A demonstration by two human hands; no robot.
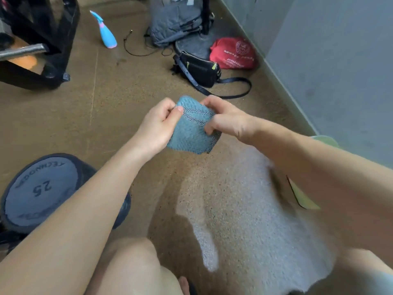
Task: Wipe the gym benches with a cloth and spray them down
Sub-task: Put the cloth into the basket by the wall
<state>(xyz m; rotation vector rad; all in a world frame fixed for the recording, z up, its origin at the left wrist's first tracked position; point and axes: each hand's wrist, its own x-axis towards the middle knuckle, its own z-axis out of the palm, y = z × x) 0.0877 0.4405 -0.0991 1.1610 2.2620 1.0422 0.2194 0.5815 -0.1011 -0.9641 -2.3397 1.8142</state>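
Observation:
A folded blue cloth (191, 128) with a dark checked stripe hangs in the air above the brown floor, held by both hands. My left hand (157, 126) pinches its left edge between thumb and fingers. My right hand (223, 118) grips its upper right corner. A blue and pink spray bottle (106, 31) stands on the floor at the back left, well beyond my hands. Part of a black bench frame (42, 50) fills the top left corner.
A grey 25 weight plate (44, 192) lies at the lower left under my left forearm. A black shoulder bag (200, 69), a red bag (234, 53) and a grey backpack (176, 20) sit by the grey wall (329, 60). My knee (131, 269) shows below.

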